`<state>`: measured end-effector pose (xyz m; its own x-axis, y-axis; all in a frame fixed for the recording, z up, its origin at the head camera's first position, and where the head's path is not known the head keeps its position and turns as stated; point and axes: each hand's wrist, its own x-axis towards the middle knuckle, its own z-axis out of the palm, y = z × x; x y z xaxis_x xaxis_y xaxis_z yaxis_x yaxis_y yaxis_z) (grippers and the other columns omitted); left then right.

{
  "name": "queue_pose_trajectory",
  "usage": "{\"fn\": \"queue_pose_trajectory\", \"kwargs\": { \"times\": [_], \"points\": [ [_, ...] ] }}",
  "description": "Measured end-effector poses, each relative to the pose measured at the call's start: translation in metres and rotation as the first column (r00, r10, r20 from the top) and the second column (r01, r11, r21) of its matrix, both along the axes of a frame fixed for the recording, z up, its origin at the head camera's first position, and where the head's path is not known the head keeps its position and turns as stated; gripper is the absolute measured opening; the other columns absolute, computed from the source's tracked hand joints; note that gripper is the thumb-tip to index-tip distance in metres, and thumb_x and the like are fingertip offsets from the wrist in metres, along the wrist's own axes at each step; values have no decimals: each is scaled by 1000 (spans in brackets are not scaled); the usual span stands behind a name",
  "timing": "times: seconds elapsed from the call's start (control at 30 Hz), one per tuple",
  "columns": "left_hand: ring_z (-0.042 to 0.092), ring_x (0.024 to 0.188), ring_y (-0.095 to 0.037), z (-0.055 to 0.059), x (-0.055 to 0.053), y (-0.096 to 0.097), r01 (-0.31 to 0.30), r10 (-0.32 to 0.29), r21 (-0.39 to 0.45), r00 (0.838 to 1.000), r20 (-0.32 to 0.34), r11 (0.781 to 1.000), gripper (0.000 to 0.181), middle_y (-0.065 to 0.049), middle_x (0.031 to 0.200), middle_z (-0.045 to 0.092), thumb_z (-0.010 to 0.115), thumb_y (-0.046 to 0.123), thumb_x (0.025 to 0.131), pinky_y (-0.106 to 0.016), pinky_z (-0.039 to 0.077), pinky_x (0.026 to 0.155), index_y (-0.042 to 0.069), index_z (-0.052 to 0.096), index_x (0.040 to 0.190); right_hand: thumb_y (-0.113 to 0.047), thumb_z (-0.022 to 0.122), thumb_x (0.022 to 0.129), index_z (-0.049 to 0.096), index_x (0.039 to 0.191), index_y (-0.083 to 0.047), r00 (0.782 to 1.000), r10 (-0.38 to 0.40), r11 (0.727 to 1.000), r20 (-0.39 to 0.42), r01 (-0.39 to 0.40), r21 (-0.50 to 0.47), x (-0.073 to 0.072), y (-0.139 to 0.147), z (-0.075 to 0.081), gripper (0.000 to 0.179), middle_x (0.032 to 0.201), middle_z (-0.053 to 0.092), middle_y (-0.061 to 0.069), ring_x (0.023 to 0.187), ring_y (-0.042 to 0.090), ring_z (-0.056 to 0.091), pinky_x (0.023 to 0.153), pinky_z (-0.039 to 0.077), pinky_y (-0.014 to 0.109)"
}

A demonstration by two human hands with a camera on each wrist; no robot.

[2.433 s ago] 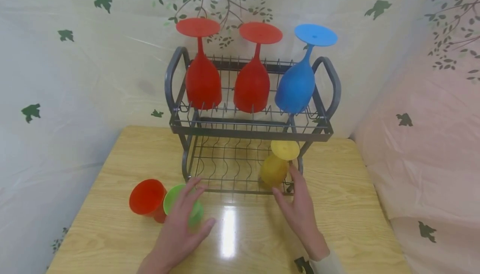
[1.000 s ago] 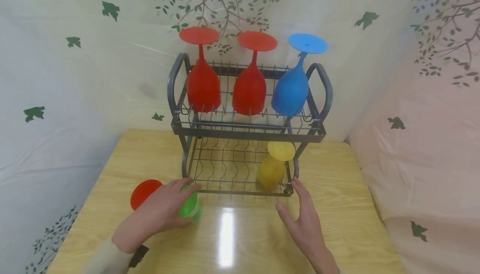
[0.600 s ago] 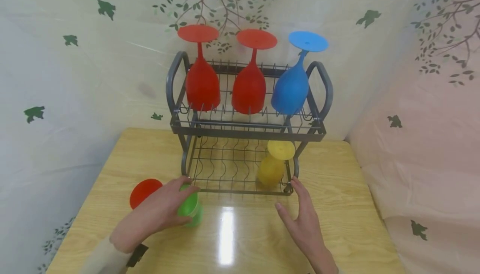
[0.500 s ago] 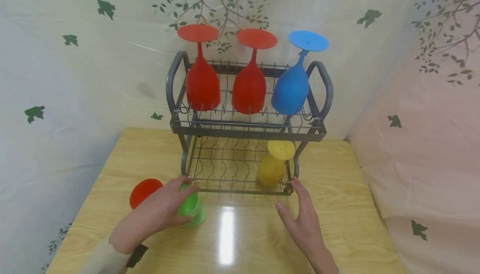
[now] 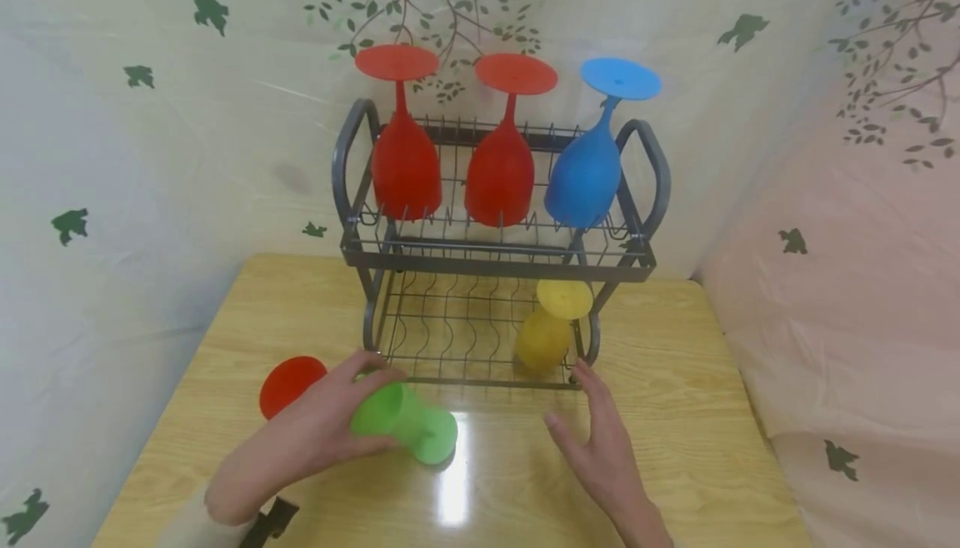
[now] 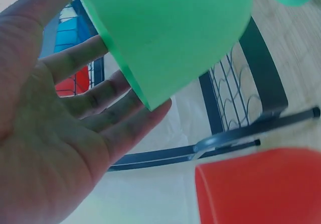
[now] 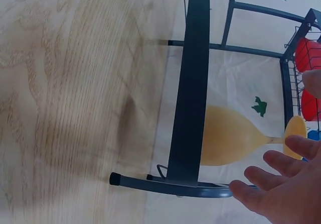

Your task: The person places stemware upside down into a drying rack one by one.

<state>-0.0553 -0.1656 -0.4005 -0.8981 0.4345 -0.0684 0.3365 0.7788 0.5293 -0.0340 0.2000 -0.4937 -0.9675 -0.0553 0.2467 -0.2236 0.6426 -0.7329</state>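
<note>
In the head view my left hand [image 5: 318,423] grips a green plastic goblet [image 5: 408,419] by its bowl, near the rim. The goblet lies tipped over, its foot pointing right and its mouth toward the palm. Behind my left wrist stands a red goblet [image 5: 288,383], partly covered by the hand. My right hand [image 5: 606,452] is held with spread fingers at the front right corner of the dish rack [image 5: 487,263], holding nothing. Close by, a yellow goblet [image 5: 543,340] rests upside down on the lower tier. The right wrist view shows its bowl [image 7: 230,136] behind the rack's bar.
Two red goblets, one left [image 5: 407,169] and one in the middle [image 5: 500,171], stand upside down on the upper tier. A blue goblet [image 5: 585,173] leans beside them. The wooden table [image 5: 660,381] meets a leaf-patterned sheet [image 5: 187,132] behind the rack.
My left hand has closed around the green goblet and tipped it, so its foot now swings out to the right. My right hand has drawn back from the yellow goblet.
</note>
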Motion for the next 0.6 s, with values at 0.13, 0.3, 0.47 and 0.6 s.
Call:
{"fn": "queue_pose_trajectory", "kwargs": {
  "times": [0.13,0.3,0.47,0.6],
  "points": [
    [61,111,-19,-2,5,1,-17,17,72,1000,2,997,69,-1,141,54,90,45,77,-36,60,86,27,64,138,-23,75,96,39,156,-7,1000,12,1000,-4,-12,9,1,-1,-2,72,164,37,14,147,41,37,112,35,69],
    [60,115,-22,-10,12,0,-49,55,202,998,-27,978,69,0,139,55,89,46,77,-43,59,89,23,65,137,-22,73,97,40,157,-12,1000,18,1000,-10,-18,-18,6,-2,-3,69,164,38,9,148,38,36,114,33,66],
    [58,117,-22,-21,14,0,-125,121,412,992,38,902,64,1,137,57,90,37,80,-44,59,92,23,64,137,-14,72,96,43,156,-17,1000,25,994,-6,-25,-103,10,-3,-2,67,162,42,6,147,26,39,119,33,31],
    [57,125,-36,-34,11,-2,-191,116,610,980,160,769,63,-10,143,55,87,19,85,-44,58,96,15,59,141,-11,71,97,43,156,-19,999,44,979,30,-37,-203,14,-4,1,66,161,43,7,146,18,38,113,26,9]
  ]
}}
